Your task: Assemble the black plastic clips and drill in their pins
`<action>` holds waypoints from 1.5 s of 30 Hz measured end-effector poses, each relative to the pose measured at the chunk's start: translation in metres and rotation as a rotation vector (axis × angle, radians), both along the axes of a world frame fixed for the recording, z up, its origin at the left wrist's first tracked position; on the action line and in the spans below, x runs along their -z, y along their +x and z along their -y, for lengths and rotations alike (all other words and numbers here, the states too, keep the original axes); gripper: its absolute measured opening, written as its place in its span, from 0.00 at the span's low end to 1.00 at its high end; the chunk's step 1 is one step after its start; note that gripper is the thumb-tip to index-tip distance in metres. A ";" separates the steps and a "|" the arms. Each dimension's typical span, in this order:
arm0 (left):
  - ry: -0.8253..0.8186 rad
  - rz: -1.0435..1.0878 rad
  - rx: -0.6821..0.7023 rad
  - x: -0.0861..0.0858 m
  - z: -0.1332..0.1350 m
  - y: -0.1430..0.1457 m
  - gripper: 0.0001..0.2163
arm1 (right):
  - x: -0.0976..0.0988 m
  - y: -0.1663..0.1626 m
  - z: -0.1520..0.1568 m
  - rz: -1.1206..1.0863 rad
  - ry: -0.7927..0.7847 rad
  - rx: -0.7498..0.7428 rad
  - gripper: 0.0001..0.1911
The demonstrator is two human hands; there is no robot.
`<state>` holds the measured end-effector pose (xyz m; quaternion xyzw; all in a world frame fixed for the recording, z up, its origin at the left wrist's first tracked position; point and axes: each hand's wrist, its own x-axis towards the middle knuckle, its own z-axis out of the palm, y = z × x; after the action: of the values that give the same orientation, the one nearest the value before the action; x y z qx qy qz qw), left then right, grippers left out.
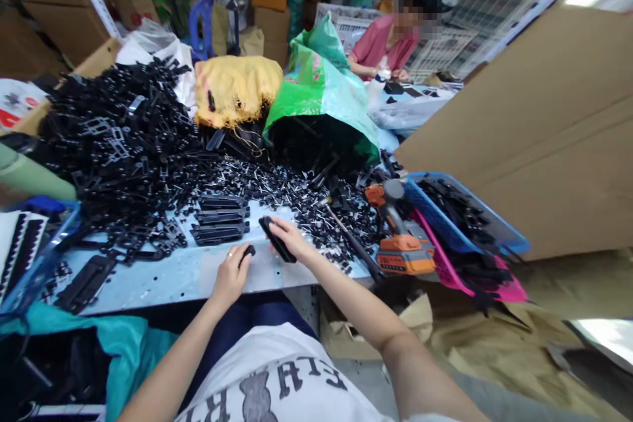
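In my right hand (pixel 289 237) is a long black plastic part (pixel 277 241), gripped near its middle and tilted over the front of the blue table (pixel 163 277). My left hand (pixel 233 269), with a ring on one finger, pinches a small black piece (pixel 248 251) just to the left of it. The two hands are apart. Behind my left hand lies a row of long black plastic parts (pixel 220 219), set side by side. Many small black pieces with metal pins (pixel 277 184) are strewn beyond my hands.
A big heap of black parts (pixel 123 138) rises at left. An orange cordless drill (pixel 403 237) and a dark rod (pixel 353 241) lie at right, beside a blue basket (pixel 465 211) and a pink basket (pixel 445 270). Behind stands a green sack (pixel 321 92); a person (pixel 386 46) sits beyond.
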<state>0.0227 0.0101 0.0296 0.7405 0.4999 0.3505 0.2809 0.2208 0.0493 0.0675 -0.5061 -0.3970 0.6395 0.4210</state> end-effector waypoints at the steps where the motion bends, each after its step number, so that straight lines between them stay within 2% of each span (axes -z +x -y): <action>1: -0.032 0.074 -0.007 -0.006 -0.002 0.004 0.17 | 0.005 -0.008 0.005 -0.016 -0.011 -0.035 0.33; 4: -0.141 0.249 -0.037 -0.018 -0.007 0.013 0.20 | 0.015 -0.026 0.018 -0.086 -0.005 -0.089 0.33; 6: -0.148 0.296 -0.075 -0.022 -0.008 0.014 0.21 | 0.016 -0.029 0.022 -0.079 0.023 -0.130 0.32; 13: 0.016 0.192 -0.094 -0.035 -0.002 0.010 0.14 | 0.005 -0.015 0.019 0.273 0.407 -0.259 0.25; 16: 0.105 0.205 -0.164 -0.042 0.000 0.020 0.14 | 0.001 -0.022 0.021 0.316 0.484 -0.219 0.27; 19: 0.223 0.278 -0.274 -0.048 0.000 0.026 0.15 | 0.001 -0.036 0.028 0.304 0.500 -0.108 0.27; 21: 0.268 0.287 -0.265 -0.051 -0.002 0.024 0.15 | 0.003 -0.045 0.032 0.310 0.523 -0.064 0.28; 25: 0.247 0.252 -0.198 -0.053 -0.010 0.016 0.14 | 0.012 -0.060 0.035 0.309 0.496 -0.011 0.29; 28: 0.196 0.254 -0.284 -0.042 -0.012 0.016 0.15 | 0.020 -0.067 0.032 0.314 0.487 -0.013 0.29; 30: 0.091 0.300 -0.370 -0.027 -0.008 0.018 0.15 | 0.022 -0.063 0.025 0.418 0.535 -0.145 0.27; 32: -0.065 0.381 -0.459 -0.007 0.000 0.018 0.17 | 0.020 -0.047 0.012 0.625 0.580 -0.280 0.26; 33: -0.138 0.404 -0.486 0.002 0.005 0.016 0.18 | 0.018 -0.033 0.002 0.743 0.591 -0.299 0.26; 35: -0.192 0.337 -0.500 0.015 0.017 0.008 0.19 | 0.011 0.001 -0.024 0.963 0.588 -0.203 0.25; 38: -0.037 -0.014 -0.397 0.019 0.028 -0.006 0.20 | -0.006 0.059 -0.073 1.231 0.522 0.091 0.23; 39: 0.038 -0.134 -0.306 0.016 0.028 -0.009 0.20 | -0.011 0.076 -0.090 1.316 0.480 0.185 0.24; 41: 0.149 -0.324 -0.040 0.008 0.022 -0.011 0.21 | -0.019 0.101 -0.122 1.449 0.374 0.334 0.26; 43: 0.200 -0.462 0.208 0.002 0.010 -0.009 0.22 | -0.025 0.114 -0.148 1.486 0.254 0.422 0.31; 45: 0.215 -0.581 0.322 -0.002 -0.002 -0.004 0.23 | -0.029 0.119 -0.168 1.382 0.144 0.489 0.33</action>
<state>0.0183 0.0117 0.0314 0.9040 0.3961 0.1271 0.0989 0.3396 0.2173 0.0964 -0.8388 -0.4887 0.0345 0.2376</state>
